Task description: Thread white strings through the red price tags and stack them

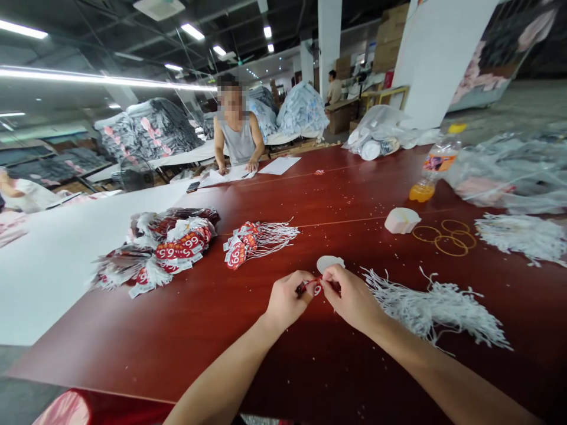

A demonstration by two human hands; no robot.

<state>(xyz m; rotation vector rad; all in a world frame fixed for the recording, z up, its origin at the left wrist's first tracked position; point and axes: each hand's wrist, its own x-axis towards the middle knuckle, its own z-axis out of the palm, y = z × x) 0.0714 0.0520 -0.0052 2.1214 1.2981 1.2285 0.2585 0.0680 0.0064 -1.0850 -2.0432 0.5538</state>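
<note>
the left hand (287, 299) and right hand (352, 296) meet over the table (186, 330), fingers pinched shut on a small red price tag (315, 288) between them; the loose white strings (436, 307) lie nearer the right hand.

On the dark red table (186, 330) we see heaps of finished red "66" tags (172, 242) to the left and a smaller bundle (248, 239) nearer the middle. To the right lie yellow rubber bands (445, 236), a white stack of round labels (401, 220) and an orange drink bottle (432, 174). At the far side a person in a grey vest (237, 139) leans over sheets of paper (279, 165), with bagged garments (150, 127) piled behind.
</note>
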